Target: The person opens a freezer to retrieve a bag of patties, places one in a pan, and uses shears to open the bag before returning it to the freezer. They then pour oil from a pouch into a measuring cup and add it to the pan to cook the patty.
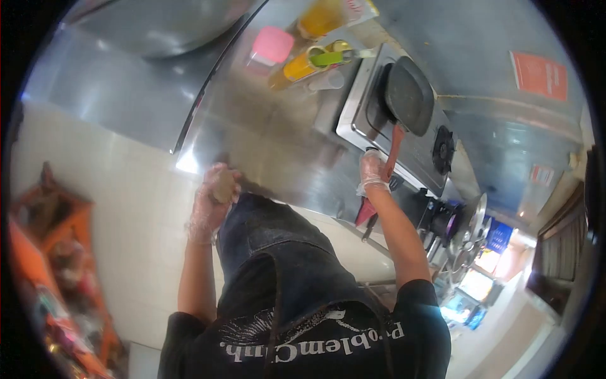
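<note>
My left hand (211, 203), in a clear plastic glove, is closed around a tan, rounded lump (223, 187) that looks like dough or a patty. It is held just off the front corner of the steel counter (252, 132). My right hand (374, 170), gloved as well, reaches to the front of the gas stove (363, 117), its fingers closed at a dark stove knob (371, 150). Right beside that hand runs the reddish-brown handle of a dark square frying pan (407, 95), which rests on the near burner.
A pink-lidded container (273, 45), a yellow bottle (293, 68) and a clear cup (328, 81) stand at the counter's back. The second burner (444, 150) is bare. Pot lids (467, 234) hang or stand at right. An orange shelf (69, 221) is at left.
</note>
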`<state>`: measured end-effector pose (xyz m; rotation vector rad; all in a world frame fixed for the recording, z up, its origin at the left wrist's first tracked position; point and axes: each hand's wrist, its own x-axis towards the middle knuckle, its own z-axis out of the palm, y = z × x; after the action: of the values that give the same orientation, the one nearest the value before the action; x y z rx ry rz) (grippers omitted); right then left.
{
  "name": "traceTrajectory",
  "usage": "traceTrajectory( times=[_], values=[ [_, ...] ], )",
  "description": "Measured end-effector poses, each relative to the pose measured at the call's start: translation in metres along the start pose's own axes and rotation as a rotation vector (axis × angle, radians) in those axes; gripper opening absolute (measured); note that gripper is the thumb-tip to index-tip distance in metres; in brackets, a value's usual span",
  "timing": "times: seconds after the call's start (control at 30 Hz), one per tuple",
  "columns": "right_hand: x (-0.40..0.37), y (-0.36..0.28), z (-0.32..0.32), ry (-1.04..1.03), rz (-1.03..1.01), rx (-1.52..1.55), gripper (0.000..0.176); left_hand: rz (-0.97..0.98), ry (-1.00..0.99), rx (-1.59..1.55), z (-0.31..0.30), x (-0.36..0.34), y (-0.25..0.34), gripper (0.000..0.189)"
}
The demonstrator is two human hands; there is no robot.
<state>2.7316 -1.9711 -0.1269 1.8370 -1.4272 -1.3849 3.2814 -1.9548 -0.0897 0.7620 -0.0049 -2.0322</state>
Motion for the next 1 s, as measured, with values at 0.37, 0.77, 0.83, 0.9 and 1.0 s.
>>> traceTrajectory(
  times=[0.37,0.77,0.83,0.9,1.0],
  values=[
    [-0.009,0.024,-0.037,-0.316,0.058,0.372,0.030,0.028,0.089,-0.009,-0.018,-0.019,0.001,0.044],
    [-0.070,0.031,-0.235,-0.428,-0.071,1.044,0.038,0.067,0.126,-0.045,-0.023,-0.013,-0.012,0.042],
    [-0.059,0.058,-0.285,-0.461,0.127,1.460,0.038,0.032,0.107,-0.051,-0.016,-0.011,-0.012,0.039],
    [-0.043,0.078,-0.283,0.126,0.521,1.624,0.038,0.035,0.080,-0.027,-0.006,-0.009,-0.009,0.038],
    [0.017,0.149,-0.303,0.456,0.671,1.846,0.034,0.050,0.036,0.017,0.003,-0.008,-0.006,0.036]
  ],
)
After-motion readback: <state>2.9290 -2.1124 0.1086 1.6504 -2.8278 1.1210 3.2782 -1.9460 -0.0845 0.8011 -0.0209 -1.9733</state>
